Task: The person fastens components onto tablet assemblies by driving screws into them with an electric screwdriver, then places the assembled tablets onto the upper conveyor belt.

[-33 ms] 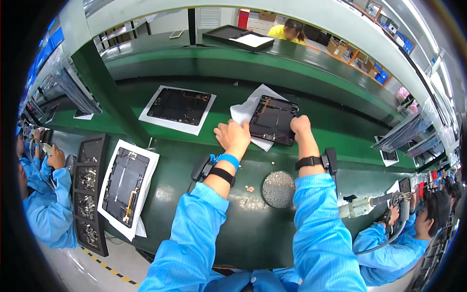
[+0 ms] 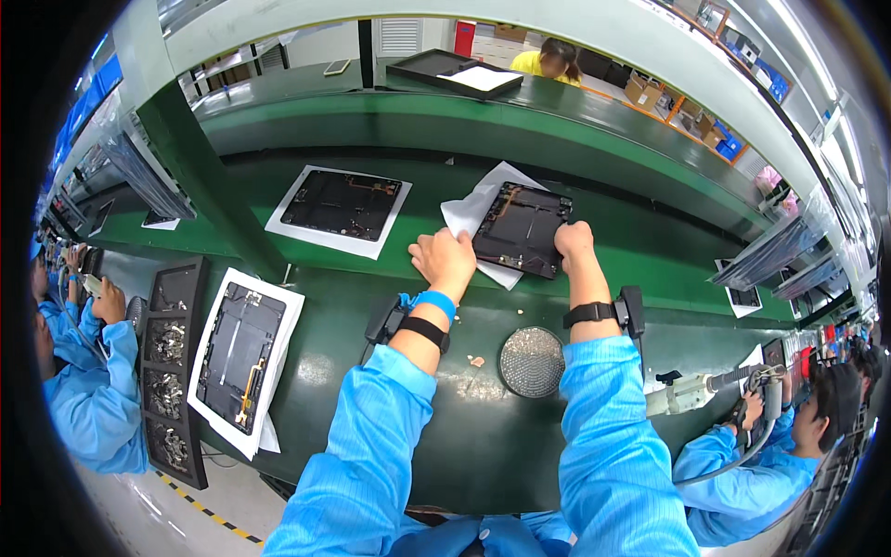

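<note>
A dark tablet housing (image 2: pixel 525 228) lies tilted on a crumpled white sheet (image 2: pixel 471 210) on the green ledge ahead of me. My right hand (image 2: pixel 575 245) is closed on the housing's right edge, its fingertips partly hidden. By the lower left corner of the housing, my left hand (image 2: pixel 446 259) has curled fingers, and its thumb presses against the white sheet. A second tablet housing (image 2: pixel 342 204) rests on white paper further left on the ledge. Nearer, at the left, a third housing (image 2: pixel 243 357) with an orange flex cable lies on white sheets.
A round dimpled metal dish (image 2: pixel 532 362) stands on the green bench (image 2: pixel 371 446), with small scraps (image 2: pixel 476 361) beside it. A black compartment tray (image 2: pixel 174 371) of small metal parts is at the left. A green post (image 2: pixel 209 176) rises behind. Co-workers sit on both sides.
</note>
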Motion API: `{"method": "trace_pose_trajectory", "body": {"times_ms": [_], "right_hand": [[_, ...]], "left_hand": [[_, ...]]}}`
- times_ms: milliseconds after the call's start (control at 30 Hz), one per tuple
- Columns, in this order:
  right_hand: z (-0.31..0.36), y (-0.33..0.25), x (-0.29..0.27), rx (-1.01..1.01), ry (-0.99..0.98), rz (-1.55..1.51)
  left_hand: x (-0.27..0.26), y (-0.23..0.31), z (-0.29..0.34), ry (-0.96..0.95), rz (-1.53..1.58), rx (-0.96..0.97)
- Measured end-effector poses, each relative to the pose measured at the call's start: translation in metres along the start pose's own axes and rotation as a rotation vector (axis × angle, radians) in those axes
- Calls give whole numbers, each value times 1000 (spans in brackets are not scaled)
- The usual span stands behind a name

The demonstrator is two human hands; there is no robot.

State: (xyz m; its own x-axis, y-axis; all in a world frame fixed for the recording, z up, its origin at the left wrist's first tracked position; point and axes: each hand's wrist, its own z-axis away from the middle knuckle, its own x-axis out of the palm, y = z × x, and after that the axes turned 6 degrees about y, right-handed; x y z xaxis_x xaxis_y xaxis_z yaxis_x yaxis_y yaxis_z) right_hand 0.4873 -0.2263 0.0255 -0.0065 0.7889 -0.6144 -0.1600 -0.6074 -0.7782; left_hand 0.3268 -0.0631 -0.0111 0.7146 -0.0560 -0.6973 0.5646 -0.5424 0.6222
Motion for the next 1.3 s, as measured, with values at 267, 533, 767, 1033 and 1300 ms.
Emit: {"method": "trace_pose_trajectory", "body": {"times_ms": [267, 533, 767, 1033, 1300], "right_hand": [[114, -32, -60, 51, -265, -885], [301, -3, -56, 195, -568, -1233], [392, 46, -128, -147, -1218, -678], [384, 105, -248, -343, -713, -615], [380, 177, -176, 140, -900, -983]], "left_hand": [[-69, -33, -10, -265, 1343, -193], [-236, -28, 65, -506, 1567, -340], [-350, -81, 123, -528, 1269, -285], [-388, -143, 184, -785, 1215, -644], [-353, -158, 199, -885, 1339, -776]]}}
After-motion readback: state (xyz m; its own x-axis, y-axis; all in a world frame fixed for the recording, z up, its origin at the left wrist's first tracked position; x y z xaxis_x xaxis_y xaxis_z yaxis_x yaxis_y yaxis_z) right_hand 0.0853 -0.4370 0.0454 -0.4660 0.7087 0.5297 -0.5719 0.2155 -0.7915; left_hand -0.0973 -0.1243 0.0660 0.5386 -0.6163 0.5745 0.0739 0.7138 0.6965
